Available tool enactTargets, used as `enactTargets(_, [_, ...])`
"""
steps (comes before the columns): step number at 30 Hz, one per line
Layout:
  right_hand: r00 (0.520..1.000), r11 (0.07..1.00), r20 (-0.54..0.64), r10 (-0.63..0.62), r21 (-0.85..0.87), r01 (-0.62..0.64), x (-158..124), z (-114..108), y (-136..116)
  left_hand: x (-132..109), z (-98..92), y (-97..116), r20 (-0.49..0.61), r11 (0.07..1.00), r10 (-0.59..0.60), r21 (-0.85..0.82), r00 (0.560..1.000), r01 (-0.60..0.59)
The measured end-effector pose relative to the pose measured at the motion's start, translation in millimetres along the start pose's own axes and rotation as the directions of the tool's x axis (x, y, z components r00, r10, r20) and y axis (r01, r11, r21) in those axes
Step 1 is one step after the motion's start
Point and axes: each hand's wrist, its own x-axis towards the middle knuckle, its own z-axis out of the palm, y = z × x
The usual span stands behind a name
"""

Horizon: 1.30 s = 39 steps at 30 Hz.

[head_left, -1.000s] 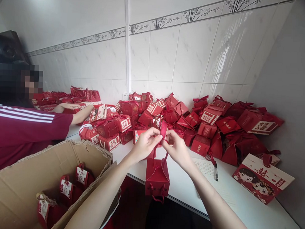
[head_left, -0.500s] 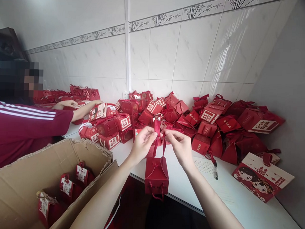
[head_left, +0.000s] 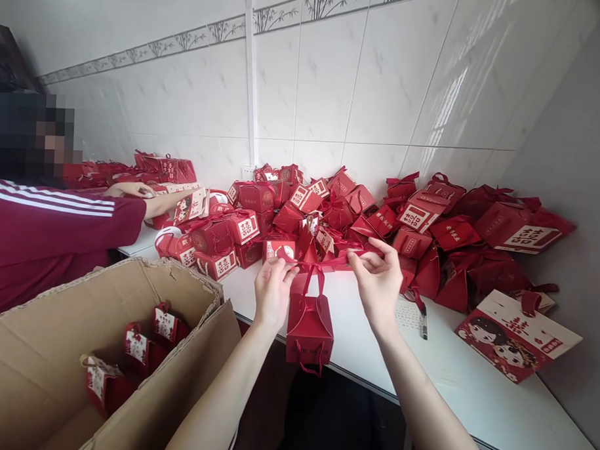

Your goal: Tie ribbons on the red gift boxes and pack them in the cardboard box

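Observation:
A small red gift box (head_left: 310,333) hangs by its ribbon over the table's front edge, a twisted red cord showing on its lower front. The red ribbon (head_left: 323,261) is stretched nearly level between my hands, with two strands running down to the box top. My left hand (head_left: 274,286) pinches one end of it. On the other side my right hand (head_left: 379,277) grips the other end between thumb and fingers. Behind the ribbon lies a pile of red gift boxes (head_left: 330,209) with white labels.
An open cardboard box (head_left: 217,353) at left holds several red-and-white boxes. A person in a maroon sleeve (head_left: 83,224) reaches among boxes farther left. On the white table (head_left: 355,332) lie a pen (head_left: 424,322), a written sheet (head_left: 409,314) and a cartoon-printed box (head_left: 515,334) near the right wall.
My hands have moved apart, pulling the ribbon from a gathered loop into a level line. The gift box still hangs beneath. My view has shifted slightly.

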Motion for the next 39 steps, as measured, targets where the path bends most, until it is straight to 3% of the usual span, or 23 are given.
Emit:
enactTargets(9, [0.974,0.983,-0.164,0.153,-0.077,-0.167,-12,-53,31,-5,-44.6,0,-0.275,0.998,-0.050,-0.045,0.960,0.040])
enactTargets(16, [0.950,0.954,-0.266,0.162,-0.203,-0.220,-27,-88,47,-17,-75.5,-8,-0.433,0.996,-0.086,-0.048,0.898,0.072])
enactTargets(22, [0.935,0.897,-0.268,0.233,-0.312,-0.313,-34,-109,55,-23,-93.4,-15,-0.466,0.991,-0.085,0.049,0.881,0.121])
enactTargets(26, [0.926,0.839,-0.213,0.311,-0.396,-0.372,-38,-120,60,-24,-105.5,-17,-0.441,0.962,-0.132,0.160,0.888,0.223])
enactTargets(30, [0.924,0.689,-0.103,0.369,-0.637,-0.346,-38,-133,68,-29,-117.6,-9,-0.412,0.855,-0.259,0.323,0.874,0.405])
enactTargets(32, [0.945,0.631,-0.081,0.316,-0.726,-0.273,-37,-131,69,-37,-114.8,1,-0.406,0.773,-0.212,0.487,0.889,0.407])
enactTargets(33, [0.954,0.628,-0.053,0.295,-0.742,-0.235,-36,-127,68,-41,-109.8,7,-0.378,0.697,-0.129,0.623,0.917,0.354])
enactTargets(34, [0.956,0.645,-0.004,0.293,-0.737,-0.201,-35,-120,66,-46,-102.7,13,-0.293,0.561,-0.017,0.788,0.956,0.252])
enactTargets(35, [0.947,0.676,0.067,0.314,-0.716,-0.174,-35,-112,63,-49,-94.0,18,-0.155,0.370,0.073,0.922,0.985,0.117])
enactTargets(36, [0.924,0.716,0.160,0.347,-0.682,-0.151,-35,-102,60,-51,-84.8,23,-0.004,0.207,0.079,0.978,0.997,-0.013])
enactTargets(37, [0.888,0.754,0.259,0.380,-0.643,-0.135,-34,-91,57,-51,-75.9,26,0.131,0.116,0.019,0.984,0.991,-0.133])
enactTargets(39, [0.795,0.805,0.430,0.427,-0.581,-0.118,-35,-71,54,-45,-62.9,26,0.286,0.130,-0.193,0.956,0.939,-0.264])
